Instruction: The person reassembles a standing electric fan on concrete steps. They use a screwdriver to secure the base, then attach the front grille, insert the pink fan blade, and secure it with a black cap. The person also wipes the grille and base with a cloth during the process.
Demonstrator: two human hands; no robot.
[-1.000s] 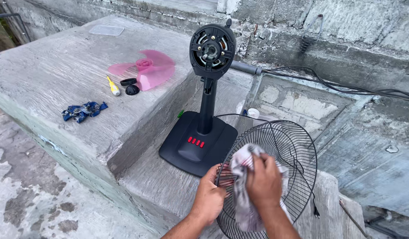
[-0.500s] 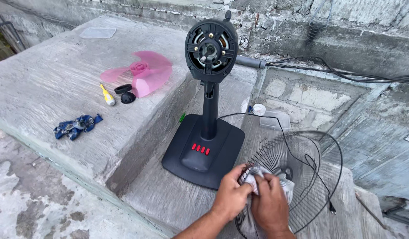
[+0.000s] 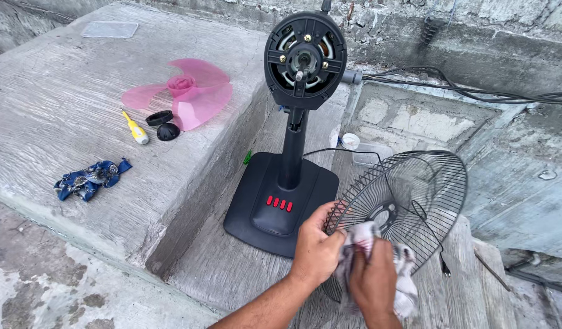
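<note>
My left hand (image 3: 316, 248) grips the near rim of a black wire fan guard (image 3: 415, 195) that stands tilted on the concrete. My right hand (image 3: 373, 283) presses a white and pink rag (image 3: 403, 274) against the guard's wires. Just left of the guard stands the black fan stand (image 3: 281, 201) with red buttons, its bare motor head (image 3: 304, 60) facing me, with no blade on it.
On the raised concrete slab (image 3: 62, 91) to the left lie a pink fan blade (image 3: 193, 94), a yellow screwdriver (image 3: 135, 128), two black caps (image 3: 164, 124) and a blue cloth (image 3: 87, 179). Black cables (image 3: 476, 91) run along the wall behind.
The fan guard has tipped over to the right and lies flatter. Both hands have slid down its near rim, the rag still against the wires. The view has shifted closer.
</note>
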